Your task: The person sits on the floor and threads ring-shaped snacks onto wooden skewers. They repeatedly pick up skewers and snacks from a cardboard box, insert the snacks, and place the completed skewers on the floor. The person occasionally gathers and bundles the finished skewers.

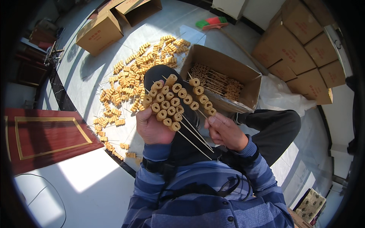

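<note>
Left hand (151,127) grasps a fan of ring-snack skewers (171,104) before the open carton (228,78), while right hand (224,131) fingers apparently pinch one skewer (200,98).

Bright sunlight throws hard shadows and glare; fisheye bends and darkens the edges.

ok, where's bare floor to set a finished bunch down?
Bare floor lies at lower left, between the red mat and the person's striped sleeve. Another bare strip runs between the skewer pile and the closed carton. It is crowded around the open box and under both hands, left hand gripping a skewer bunch, right hand on one stick.
</note>
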Demonstrator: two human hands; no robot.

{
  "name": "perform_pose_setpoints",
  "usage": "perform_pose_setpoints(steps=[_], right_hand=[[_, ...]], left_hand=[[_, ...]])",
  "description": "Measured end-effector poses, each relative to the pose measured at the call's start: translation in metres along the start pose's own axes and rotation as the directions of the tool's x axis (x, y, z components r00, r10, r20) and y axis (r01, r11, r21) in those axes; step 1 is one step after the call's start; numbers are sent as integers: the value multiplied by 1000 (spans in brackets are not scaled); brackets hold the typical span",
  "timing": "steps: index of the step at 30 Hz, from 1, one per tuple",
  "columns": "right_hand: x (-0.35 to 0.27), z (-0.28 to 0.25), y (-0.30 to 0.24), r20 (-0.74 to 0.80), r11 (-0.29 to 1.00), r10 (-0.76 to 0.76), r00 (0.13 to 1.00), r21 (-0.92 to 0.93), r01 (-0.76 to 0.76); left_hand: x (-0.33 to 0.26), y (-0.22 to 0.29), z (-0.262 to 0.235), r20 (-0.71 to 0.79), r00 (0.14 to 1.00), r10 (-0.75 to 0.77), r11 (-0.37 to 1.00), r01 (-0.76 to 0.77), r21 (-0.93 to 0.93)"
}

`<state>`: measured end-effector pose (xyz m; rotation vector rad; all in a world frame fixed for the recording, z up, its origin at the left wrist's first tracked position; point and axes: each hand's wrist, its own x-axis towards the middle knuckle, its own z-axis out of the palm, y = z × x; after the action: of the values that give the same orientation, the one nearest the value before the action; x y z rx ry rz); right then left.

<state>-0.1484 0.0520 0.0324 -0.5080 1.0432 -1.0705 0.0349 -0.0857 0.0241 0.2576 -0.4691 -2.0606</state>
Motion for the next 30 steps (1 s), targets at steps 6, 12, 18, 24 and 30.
perform_pose_setpoints(steps=[6, 12, 18, 24, 30], right_hand=[[-2, 4, 0, 82, 987, 114, 990, 100, -122], [0, 2, 0, 109, 986, 168, 980, -34, -165], [9, 6, -2, 55, 980, 70, 996, -188, -58], [12, 8, -9, 40, 960, 59, 997, -276, -46], [16, 3, -12, 96, 974, 28, 995, -225, -6]], left_hand=[[-3, -11, 2, -28, 999, -46, 999, 46, -6], [-1, -6, -2, -5, 989, -146, 989, 146, 16], [0, -9, -8, 0, 984, -180, 978, 178, 112], [-3, -13, -17, -40, 987, -158, 982, 161, 95], [-3, -18, -23, -78, 983, -163, 986, 165, 20]])
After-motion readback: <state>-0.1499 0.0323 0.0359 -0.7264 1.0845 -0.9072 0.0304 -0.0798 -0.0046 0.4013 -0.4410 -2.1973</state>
